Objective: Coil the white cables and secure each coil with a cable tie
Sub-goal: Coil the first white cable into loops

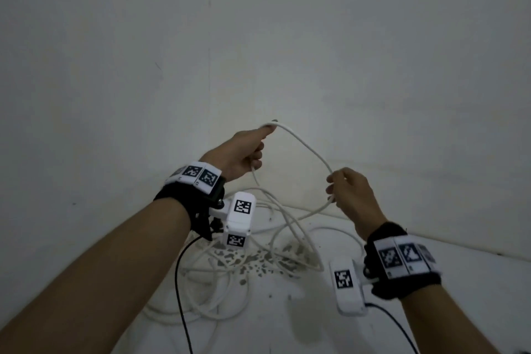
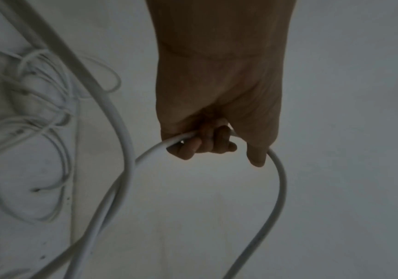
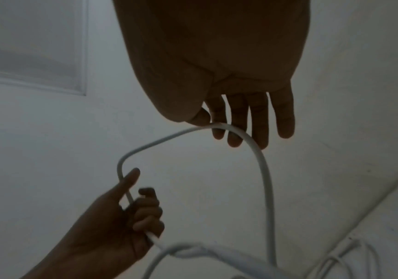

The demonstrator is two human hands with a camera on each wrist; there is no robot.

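Note:
A white cable (image 1: pixel 304 144) arcs through the air between my two hands. My left hand (image 1: pixel 258 149) is raised at centre. Its fingers curl round the cable (image 2: pixel 281 188) and the thumb points up along it, as the left wrist view shows (image 2: pixel 207 143). My right hand (image 1: pixel 332 184), lower and to the right, pinches the same cable (image 3: pixel 262 169) between thumb and index finger (image 3: pixel 214 122), with the other fingers hanging straight. From both hands the cable drops into a loose tangle of white cables (image 1: pixel 275 238) on the surface below.
The tangle lies on a white surface with dark chipped patches (image 1: pixel 258 261), against a plain pale wall (image 1: pixel 258 37). More loops (image 2: pixel 38 113) spread left of my left hand. Black camera leads (image 1: pixel 179 282) hang from both wrists.

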